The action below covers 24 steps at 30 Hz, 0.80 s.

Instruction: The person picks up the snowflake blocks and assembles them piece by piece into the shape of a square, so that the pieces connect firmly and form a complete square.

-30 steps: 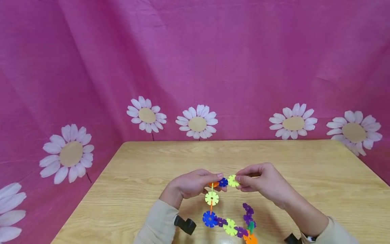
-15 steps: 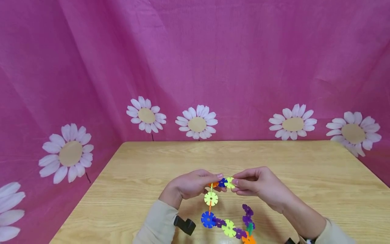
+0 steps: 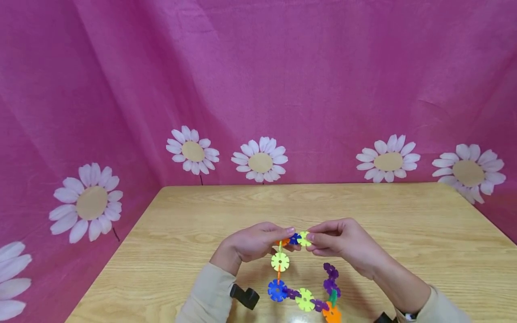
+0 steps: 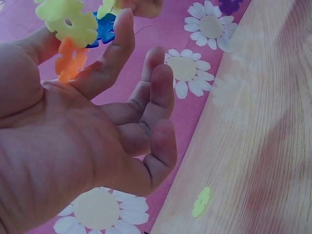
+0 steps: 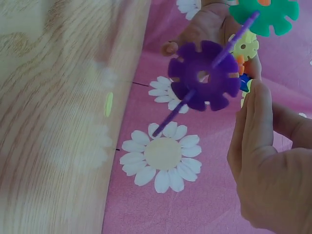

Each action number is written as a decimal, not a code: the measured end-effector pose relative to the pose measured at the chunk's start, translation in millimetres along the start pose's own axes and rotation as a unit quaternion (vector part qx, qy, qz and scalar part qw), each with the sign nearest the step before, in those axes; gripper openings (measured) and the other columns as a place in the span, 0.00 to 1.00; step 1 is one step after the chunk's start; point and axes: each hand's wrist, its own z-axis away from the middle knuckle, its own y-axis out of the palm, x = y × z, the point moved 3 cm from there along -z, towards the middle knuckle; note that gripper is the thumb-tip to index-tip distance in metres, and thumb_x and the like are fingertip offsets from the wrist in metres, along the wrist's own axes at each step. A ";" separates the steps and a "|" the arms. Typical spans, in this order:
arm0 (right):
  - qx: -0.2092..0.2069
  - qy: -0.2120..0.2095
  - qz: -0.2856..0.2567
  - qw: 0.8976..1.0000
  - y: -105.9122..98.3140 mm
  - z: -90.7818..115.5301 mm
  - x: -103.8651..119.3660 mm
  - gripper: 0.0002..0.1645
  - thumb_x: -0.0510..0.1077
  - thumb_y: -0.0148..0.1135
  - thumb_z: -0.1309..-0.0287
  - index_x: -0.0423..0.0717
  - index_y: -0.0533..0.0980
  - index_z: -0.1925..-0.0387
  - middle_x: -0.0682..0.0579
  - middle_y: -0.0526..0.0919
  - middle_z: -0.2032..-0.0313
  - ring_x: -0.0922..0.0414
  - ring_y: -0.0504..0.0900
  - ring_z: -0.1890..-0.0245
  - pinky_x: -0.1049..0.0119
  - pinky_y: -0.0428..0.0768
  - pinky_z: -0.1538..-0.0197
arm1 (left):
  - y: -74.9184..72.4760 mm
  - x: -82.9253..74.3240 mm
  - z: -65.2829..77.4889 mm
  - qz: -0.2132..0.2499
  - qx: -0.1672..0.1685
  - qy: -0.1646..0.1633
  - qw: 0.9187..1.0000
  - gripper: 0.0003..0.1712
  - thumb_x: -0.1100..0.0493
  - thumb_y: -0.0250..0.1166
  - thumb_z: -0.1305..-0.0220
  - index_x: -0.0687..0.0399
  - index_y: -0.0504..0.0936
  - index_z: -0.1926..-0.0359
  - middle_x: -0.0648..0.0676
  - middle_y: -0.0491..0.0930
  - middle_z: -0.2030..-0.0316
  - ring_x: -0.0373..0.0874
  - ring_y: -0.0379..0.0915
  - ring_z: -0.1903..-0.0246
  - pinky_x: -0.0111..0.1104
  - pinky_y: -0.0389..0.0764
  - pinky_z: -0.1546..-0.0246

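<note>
A chain of slotted plastic flower discs hangs between the hands in the head view. My left hand (image 3: 254, 242) pinches it near an orange disc (image 3: 284, 242) and a small blue disc (image 3: 294, 238), thumb on top. Between the right hand's (image 3: 343, 244) thumb and fingers is a yellow-green disc (image 3: 304, 239), its edge meeting the blue one. Below hang another yellow-green disc (image 3: 280, 261), a larger blue disc (image 3: 277, 290), and a curve ending in purple discs (image 3: 331, 271). The left wrist view shows an orange disc (image 4: 70, 58) against the palm side; a purple disc (image 5: 214, 87) dangles before the right wrist camera.
The chain hangs over a wood-grain table (image 3: 194, 215). Behind and to the left is a pink cloth (image 3: 258, 89) printed with large white daisies. Black camera mounts (image 3: 244, 297) are strapped to both wrists, close to the chain on the left.
My right hand has moved slightly left, bringing its yellow-green disc up against the small blue disc. The left hand has stayed nearly still, and the hanging chain sways a little.
</note>
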 end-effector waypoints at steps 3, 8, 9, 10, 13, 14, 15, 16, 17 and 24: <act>0.005 -0.004 0.000 1.000 -0.6 -0.3 -0.5 0.27 0.43 0.64 0.33 0.24 0.74 0.44 0.47 0.88 0.58 0.56 0.89 0.59 0.62 0.85 0.54 | -0.4 1.0 -0.3 0.002 0.001 0.001 1.000 0.31 0.47 0.46 0.21 0.74 0.81 0.48 0.55 0.83 0.51 0.44 0.75 0.48 0.45 0.71 0.41; 0.014 -0.005 0.004 1.000 -0.4 0.0 0.0 0.26 0.44 0.61 0.31 0.24 0.74 0.44 0.47 0.88 0.59 0.56 0.89 0.60 0.62 0.85 0.53 | -1.0 1.9 -0.7 0.001 0.003 0.002 1.000 0.31 0.47 0.47 0.21 0.74 0.81 0.49 0.52 0.83 0.53 0.41 0.74 0.50 0.42 0.70 0.44; 0.015 -0.003 0.007 1.000 -0.5 -0.2 0.2 0.26 0.45 0.60 0.31 0.24 0.74 0.44 0.46 0.88 0.59 0.56 0.89 0.60 0.61 0.85 0.53 | -1.0 1.8 -0.8 0.001 0.003 0.002 1.000 0.31 0.47 0.47 0.21 0.74 0.81 0.49 0.52 0.83 0.53 0.41 0.74 0.50 0.42 0.70 0.45; 0.017 0.000 0.013 1.000 -0.4 -1.5 0.6 0.27 0.47 0.60 0.30 0.24 0.75 0.45 0.46 0.88 0.60 0.56 0.89 0.60 0.61 0.85 0.53 | -1.6 2.1 -0.3 0.003 0.001 0.003 1.000 0.31 0.47 0.47 0.21 0.74 0.81 0.48 0.53 0.83 0.53 0.41 0.74 0.50 0.42 0.70 0.43; 0.014 0.011 0.034 0.999 -3.2 -8.0 0.9 0.30 0.53 0.58 0.29 0.25 0.77 0.48 0.45 0.88 0.62 0.55 0.89 0.62 0.60 0.86 0.54 | -2.9 2.4 1.1 0.007 -0.002 0.003 1.000 0.31 0.47 0.46 0.21 0.74 0.80 0.47 0.57 0.83 0.50 0.42 0.75 0.48 0.47 0.69 0.38; 0.011 0.014 0.045 0.999 -5.2 -11.2 0.4 0.31 0.55 0.57 0.29 0.26 0.77 0.50 0.45 0.88 0.64 0.55 0.89 0.63 0.59 0.86 0.54 | -3.2 2.4 1.4 0.008 -0.003 0.003 1.000 0.31 0.48 0.46 0.21 0.73 0.80 0.47 0.59 0.83 0.49 0.43 0.75 0.47 0.49 0.68 0.36; 0.008 0.018 0.060 0.998 -7.7 -14.8 -0.7 0.32 0.57 0.56 0.29 0.26 0.78 0.51 0.46 0.88 0.65 0.55 0.89 0.64 0.59 0.86 0.55 | -3.3 2.3 1.4 0.009 -0.003 0.004 1.000 0.31 0.48 0.46 0.21 0.73 0.80 0.46 0.60 0.83 0.48 0.43 0.75 0.46 0.50 0.66 0.34; 0.006 0.021 0.075 0.997 -10.3 -19.0 -2.4 0.32 0.57 0.56 0.29 0.26 0.79 0.54 0.46 0.88 0.67 0.55 0.89 0.66 0.58 0.86 0.56 | -3.3 2.1 1.5 0.009 -0.003 0.003 1.000 0.31 0.48 0.46 0.21 0.73 0.80 0.46 0.60 0.83 0.48 0.44 0.75 0.45 0.51 0.66 0.33; 0.006 0.021 0.094 0.995 -12.5 -23.5 -4.7 0.31 0.56 0.56 0.29 0.27 0.80 0.55 0.47 0.87 0.69 0.55 0.89 0.67 0.57 0.87 0.57 | -3.3 1.8 1.5 0.009 -0.002 0.003 1.000 0.30 0.48 0.46 0.21 0.72 0.80 0.45 0.60 0.83 0.48 0.44 0.75 0.45 0.51 0.65 0.33; 0.035 0.004 0.300 0.953 -10.1 -58.9 -15.8 0.08 0.34 0.60 0.38 0.36 0.85 0.67 0.46 0.86 0.76 0.53 0.85 0.78 0.60 0.86 0.70 | -5.6 0.3 3.0 0.019 0.000 0.002 1.000 0.29 0.49 0.46 0.21 0.73 0.79 0.44 0.48 0.83 0.57 0.49 0.75 0.45 0.41 0.71 0.42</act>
